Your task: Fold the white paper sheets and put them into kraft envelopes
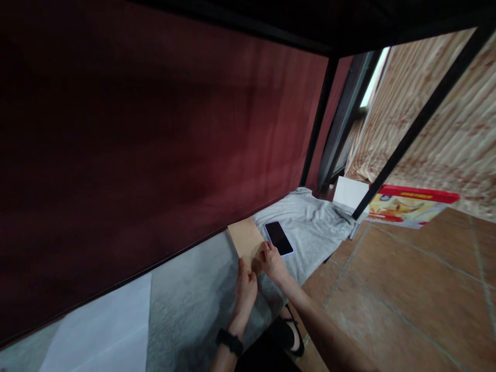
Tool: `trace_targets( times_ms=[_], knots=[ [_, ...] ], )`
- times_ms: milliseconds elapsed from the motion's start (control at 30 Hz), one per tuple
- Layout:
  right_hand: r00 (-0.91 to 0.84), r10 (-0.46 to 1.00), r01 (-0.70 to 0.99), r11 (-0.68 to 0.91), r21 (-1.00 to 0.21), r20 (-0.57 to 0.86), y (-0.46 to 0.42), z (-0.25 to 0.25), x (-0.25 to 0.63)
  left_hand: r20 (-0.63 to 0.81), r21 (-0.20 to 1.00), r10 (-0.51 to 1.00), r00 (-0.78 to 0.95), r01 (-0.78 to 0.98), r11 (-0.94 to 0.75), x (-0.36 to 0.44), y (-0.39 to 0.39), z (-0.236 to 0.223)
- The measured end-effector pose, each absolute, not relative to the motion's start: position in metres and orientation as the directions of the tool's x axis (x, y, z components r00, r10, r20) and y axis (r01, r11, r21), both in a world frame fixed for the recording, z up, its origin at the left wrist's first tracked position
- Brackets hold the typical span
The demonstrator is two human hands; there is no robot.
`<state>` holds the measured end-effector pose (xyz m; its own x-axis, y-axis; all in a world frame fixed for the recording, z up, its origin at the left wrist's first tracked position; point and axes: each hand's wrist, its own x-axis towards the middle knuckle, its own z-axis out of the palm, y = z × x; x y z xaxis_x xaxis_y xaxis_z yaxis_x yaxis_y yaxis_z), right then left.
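Note:
A flat tan piece that looks like brown paper (245,236) lies tilted on the grey surface; whether it is an envelope or a notebook I cannot tell. My left hand (245,287) grips its near left edge, thumb and fingers closed on it. On its right edge the fingers of my right hand (273,262) are curled and pinched against the paper. Just right of that hand, a phone (279,238) with a dark screen and pale case lies face up on a crumpled grey cloth (310,222).
A white sheet (104,330) lies at the left on the grey surface (186,289). Behind rises a dark red panel (186,144). Black metal posts (320,124) frame the right side. Beyond stand a red and yellow box (406,205) and a patterned curtain (434,113) over the tiled floor (395,289).

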<state>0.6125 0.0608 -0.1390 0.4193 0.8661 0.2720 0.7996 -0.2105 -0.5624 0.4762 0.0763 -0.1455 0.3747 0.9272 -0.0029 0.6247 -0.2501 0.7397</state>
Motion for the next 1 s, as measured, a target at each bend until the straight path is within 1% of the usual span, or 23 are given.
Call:
trace_targets(
  times_ms=[133, 333, 400, 500, 600, 700, 767, 833, 900, 933, 1000],
  knots=[
    [0.409, 0.871, 0.796, -0.196, -0.573, 0.271, 0.062, -0.139, 0.613, -0.067, 0.777, 0.949, 0.308, 0.612, -0.143, 0.478, 0.070, -0.138],
    [0.415, 0.868, 0.793, -0.198, -0.576, 0.273, 0.064, -0.142, 0.613, -0.039, 0.810, 0.943, 0.331, 0.563, -0.163, 0.478, 0.066, -0.134],
    [0.403, 0.863, 0.800, -0.170, -0.575, 0.306, 0.064, -0.143, 0.614, -0.037, 0.817, 0.941, 0.337, 0.553, -0.166, 0.477, 0.065, -0.134],
    [0.381, 0.829, 0.814, -0.091, -0.573, 0.409, 0.058, -0.139, 0.614, -0.020, 0.824, 0.944, 0.328, 0.540, -0.170, 0.472, 0.060, -0.130],
    [0.337, 0.812, 0.813, 0.004, -0.582, 0.477, 0.041, -0.134, 0.603, 0.054, 0.798, 0.947, 0.318, 0.556, -0.232, 0.451, 0.049, -0.127],
    [0.215, 0.846, 0.800, 0.134, -0.585, 0.488, 0.014, -0.137, 0.578, 0.198, 0.710, 0.940, 0.276, 0.621, -0.332, 0.407, 0.036, -0.131],
    [0.092, 0.879, 0.796, 0.217, -0.565, 0.467, -0.004, -0.144, 0.556, 0.267, 0.628, 0.943, 0.201, 0.706, -0.328, 0.365, 0.027, -0.137],
    [-0.004, 0.903, 0.812, 0.254, -0.526, 0.430, -0.020, -0.154, 0.533, 0.298, 0.546, 0.951, 0.084, 0.802, -0.242, 0.317, 0.020, -0.143],
    [-0.056, 0.917, 0.847, 0.253, -0.468, 0.396, -0.030, -0.161, 0.515, 0.333, 0.441, 0.942, -0.050, 0.891, -0.109, 0.271, 0.014, -0.146],
    [-0.070, 0.921, 0.864, 0.248, -0.438, 0.384, -0.033, -0.163, 0.508, 0.338, 0.371, 0.934, -0.114, 0.928, -0.021, 0.251, 0.010, -0.146],
    [-0.081, 0.923, 0.888, 0.239, -0.392, 0.377, -0.035, -0.166, 0.501, 0.285, 0.212, 0.942, -0.177, 0.970, 0.118, 0.222, 0.004, -0.142]
  ],
)
